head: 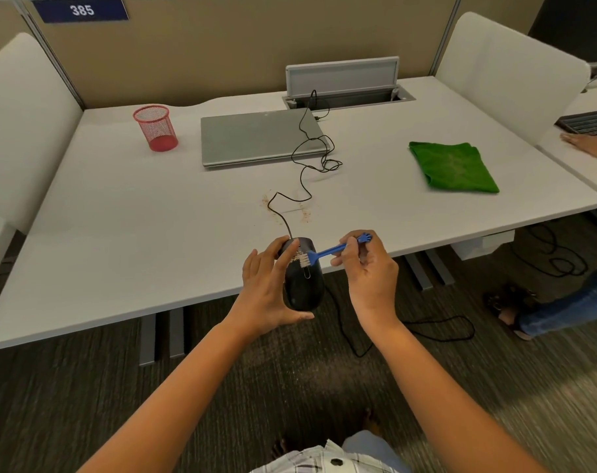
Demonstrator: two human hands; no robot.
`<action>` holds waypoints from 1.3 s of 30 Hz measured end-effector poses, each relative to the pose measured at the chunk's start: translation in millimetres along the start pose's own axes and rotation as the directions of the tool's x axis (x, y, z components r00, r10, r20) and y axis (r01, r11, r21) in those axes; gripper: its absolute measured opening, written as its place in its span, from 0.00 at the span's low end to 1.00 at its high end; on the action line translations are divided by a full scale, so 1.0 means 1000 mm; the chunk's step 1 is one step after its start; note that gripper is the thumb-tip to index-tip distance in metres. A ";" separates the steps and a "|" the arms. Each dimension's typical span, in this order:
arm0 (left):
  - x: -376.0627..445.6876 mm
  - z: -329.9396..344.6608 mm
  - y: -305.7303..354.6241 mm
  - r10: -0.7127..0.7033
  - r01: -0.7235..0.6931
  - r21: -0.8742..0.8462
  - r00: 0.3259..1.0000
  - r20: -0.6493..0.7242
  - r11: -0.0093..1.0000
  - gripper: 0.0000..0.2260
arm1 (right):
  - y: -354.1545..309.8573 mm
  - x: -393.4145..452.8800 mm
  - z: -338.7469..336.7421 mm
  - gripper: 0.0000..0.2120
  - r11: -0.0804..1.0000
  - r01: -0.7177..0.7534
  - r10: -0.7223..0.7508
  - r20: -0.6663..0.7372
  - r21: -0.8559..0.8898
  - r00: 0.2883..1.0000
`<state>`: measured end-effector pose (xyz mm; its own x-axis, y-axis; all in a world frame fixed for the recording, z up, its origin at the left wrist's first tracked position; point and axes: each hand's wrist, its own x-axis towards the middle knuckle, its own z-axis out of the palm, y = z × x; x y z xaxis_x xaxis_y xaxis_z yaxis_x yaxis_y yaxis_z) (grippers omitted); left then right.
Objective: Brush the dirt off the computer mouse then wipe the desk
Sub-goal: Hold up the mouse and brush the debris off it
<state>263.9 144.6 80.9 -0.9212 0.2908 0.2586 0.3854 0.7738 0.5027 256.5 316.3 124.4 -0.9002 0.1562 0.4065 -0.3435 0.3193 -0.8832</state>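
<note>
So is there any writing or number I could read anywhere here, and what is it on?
"385": white digits on the blue sign fixed to the partition behind the desk.
Laptop lid: no readable mark.
Keyboard at the far right: keys too small to read.
Nothing else readable.

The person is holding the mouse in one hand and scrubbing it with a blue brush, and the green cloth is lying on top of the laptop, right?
Not quite. The head view shows the green cloth lying on the bare desk, right of the laptop. The rest is right.
</note>
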 end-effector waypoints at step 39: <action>-0.001 0.004 0.001 0.003 -0.005 0.029 0.997 0.072 1.000 0.54 | -0.005 0.019 0.001 0.05 0.995 -0.102 0.102 0.045 -0.006 0.994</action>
<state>264.8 147.3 78.3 -0.9215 0.3328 0.2001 0.3883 0.7883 0.4774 240.6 316.5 135.8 -0.9418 0.1457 0.3031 -0.2481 0.3075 -0.9186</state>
